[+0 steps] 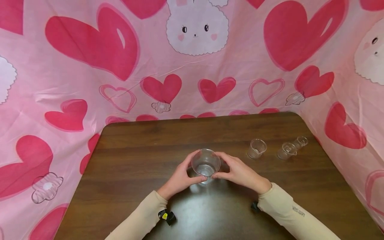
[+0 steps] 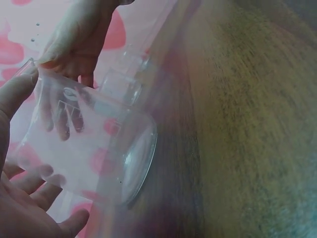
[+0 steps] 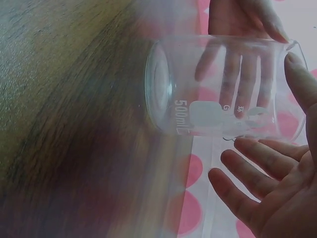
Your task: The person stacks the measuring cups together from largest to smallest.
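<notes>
We've got left hand [image 1: 181, 175] and right hand [image 1: 241, 170] pinching big beaker [image 1: 206, 162] near rim, opposite sides, for steadiness we reckon. Mid-table [image 1: 135, 156]; can't quite tell if base touches. Smaller beakers [image 1: 256, 149] off right.

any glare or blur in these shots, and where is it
Head view: pale glare on the table on the wearer's side of the large beaker, the rest fairly clear; left wrist view: hazy and soft, with a bright highlight low on the large beaker; right wrist view: the table's lower part smeared dark and reddish, yet the 500ml marking is readable.
</notes>
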